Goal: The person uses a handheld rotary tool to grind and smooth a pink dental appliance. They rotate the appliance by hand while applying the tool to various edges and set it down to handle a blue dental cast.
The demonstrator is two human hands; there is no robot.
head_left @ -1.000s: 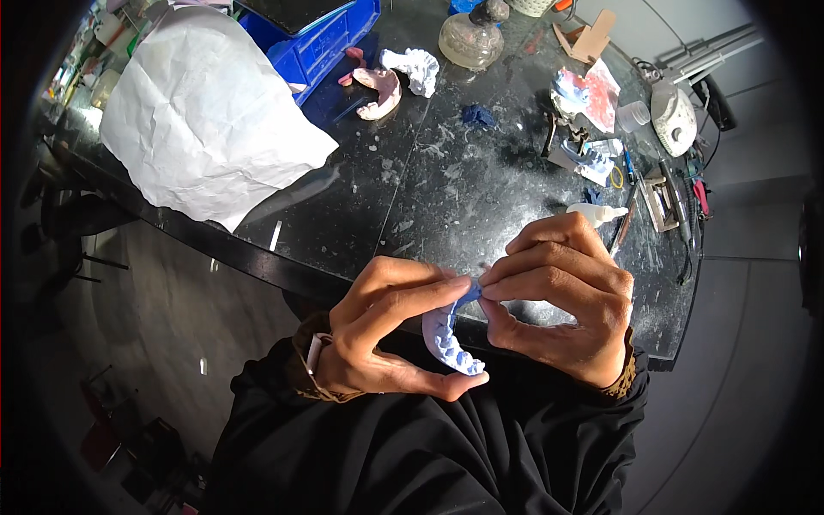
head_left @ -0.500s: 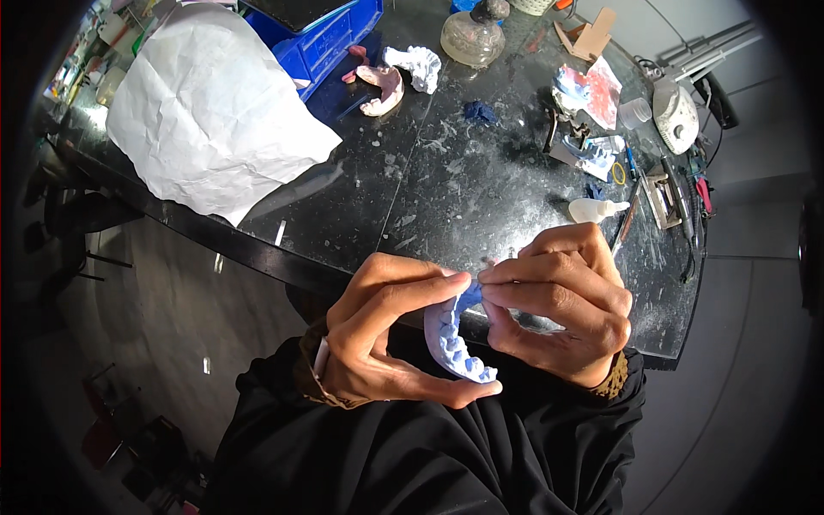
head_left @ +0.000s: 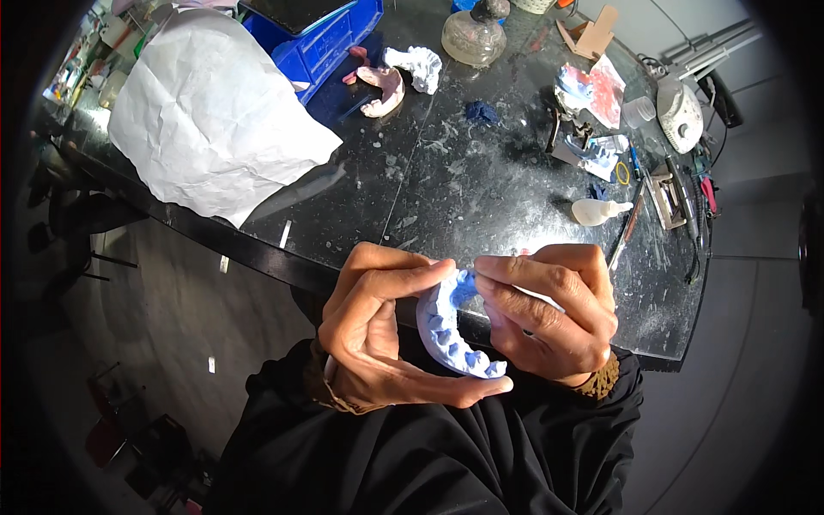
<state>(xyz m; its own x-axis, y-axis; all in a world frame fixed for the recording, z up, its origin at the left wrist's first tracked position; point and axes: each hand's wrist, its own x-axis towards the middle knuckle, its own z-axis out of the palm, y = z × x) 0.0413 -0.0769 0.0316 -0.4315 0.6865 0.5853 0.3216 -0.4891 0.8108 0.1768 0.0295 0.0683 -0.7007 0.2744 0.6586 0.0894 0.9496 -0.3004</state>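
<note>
A pale blue, horseshoe-shaped dental cast (head_left: 436, 333) with a row of teeth is held up in front of my body, above the near edge of the table. My left hand (head_left: 371, 330) grips its outer curve, thumb at the lower end and index finger at the upper. Darker blue material, like wax, (head_left: 464, 292) lies along the inner side near the top. My right hand (head_left: 549, 313) has its fingers closed together at the cast's upper right end. Its fingertips hide part of that end, and the thumb is partly hidden.
On the dark, dusty table (head_left: 360, 202) lie a white crumpled sheet (head_left: 215, 112), a blue bin (head_left: 330, 43), a pink horseshoe-shaped piece (head_left: 384, 91) and a blue lump (head_left: 481, 112). A glass burner (head_left: 474, 41) stands farther back. At right are a dropper bottle (head_left: 596, 211) and several tools.
The cast has tilted in my left hand, showing more of its toothed face and inner blue side. My right fingers have straightened slightly and shifted at its upper end.
</note>
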